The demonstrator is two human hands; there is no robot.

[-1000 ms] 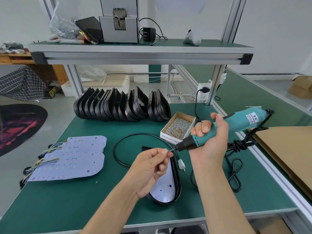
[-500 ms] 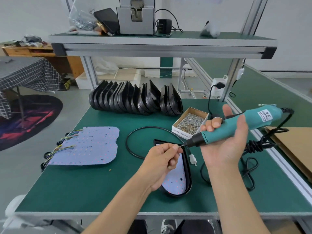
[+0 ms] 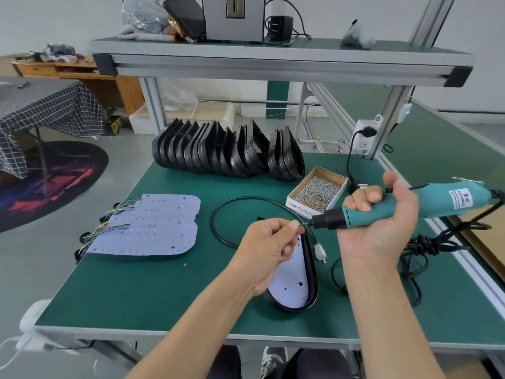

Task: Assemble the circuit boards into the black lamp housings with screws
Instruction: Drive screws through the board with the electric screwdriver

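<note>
teal driver loaded at the bit, over one housing on the green bench

green bench carried, largest first, a leaning row of black lamp housings, too overlapped to count, a stack of about three circuit boards, and one housing with one board seated in it below the hands. one teal screwdriver lay in the right hand, fingers curled round its barrel. the left hand pinched at the bit tip, presumably a screw, too small to see. that screw might have slipped off and dropped, or a skewed start might have marred the board. one box of screws sat near.
</note>
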